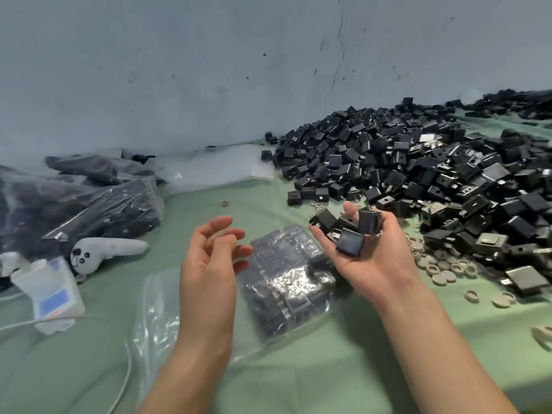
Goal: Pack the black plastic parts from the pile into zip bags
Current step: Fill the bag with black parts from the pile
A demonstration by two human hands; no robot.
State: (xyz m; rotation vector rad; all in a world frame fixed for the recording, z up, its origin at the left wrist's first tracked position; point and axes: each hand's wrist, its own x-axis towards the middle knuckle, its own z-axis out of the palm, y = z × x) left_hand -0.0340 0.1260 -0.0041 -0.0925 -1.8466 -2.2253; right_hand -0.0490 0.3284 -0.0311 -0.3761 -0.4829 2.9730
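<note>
Parts (403, 162) lie heaped in a black pile across the right of the frame, from the wall (179, 70) down over the green cloth (328, 377). At centre right we see the right hand (367, 252) turned palm up, its fingers cupped round several of those parts, just below the pile's near edge. The left hand (209, 258) hovers at centre, fingers loosely bent and holding nothing. Between the two hands and under them lies a clear bag (286, 282) on the cloth, its upper half packed with parts and its lower left half flat and see-through. Pale rings (442, 264) are scattered along the pile's lower edge, right of the right hand. At the left edge we see filled bags (113, 204) stacked together, and flat empty bags (215, 168) beside them by the wall. Below these sit a grey controller (110, 249) and a white scale (50, 291), with a white cable (125, 377) curving toward the lower left.
</note>
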